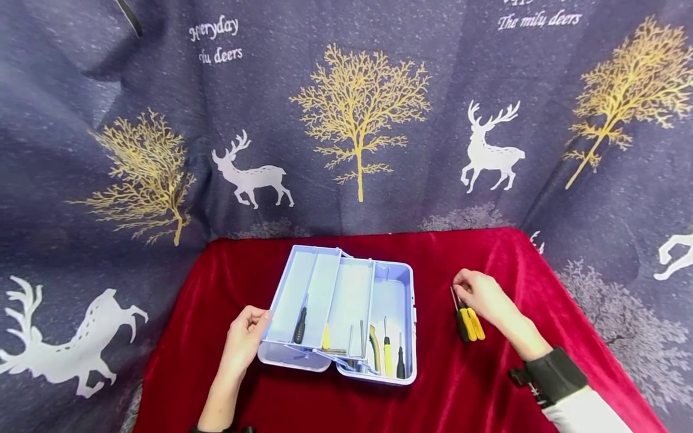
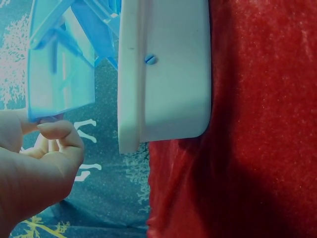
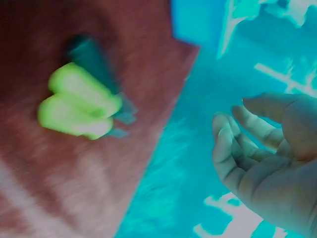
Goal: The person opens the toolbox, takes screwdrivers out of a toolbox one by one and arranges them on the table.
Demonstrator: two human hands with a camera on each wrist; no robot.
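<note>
Red velvety cloth [image 1: 438, 391] below, and on it the pale blue toolbox [image 1: 391, 285], wide open, trays fanned out to the left! Here's the left hand [image 1: 246, 334], thumb and fingers pinching the outer tray [image 1: 295, 282] near its front left corner, and the left wrist view shows that grip close up. Inside that tray, a black screwdriver [image 1: 300, 326] towards the near end; next tray over, slim metal rods [image 1: 362, 337]; then the deep compartment, a yellow-handled screwdriver [image 1: 388, 358] beside a black-handled one [image 1: 400, 365]. Across to the right, apart from the box, two yellow handles [image 1: 473, 325] and a dark handle [image 1: 462, 325] lie bunched on the cloth! And the right hand [image 1: 482, 294] is just by their far end, fingers loosely bent, thumb apart from the fingertips, grasping nothing in its wrist view. Behind it all, a dark blue curtain [image 1: 379, 18] with deer [image 1: 492, 153] and golden trees [image 1: 360, 156]
</note>
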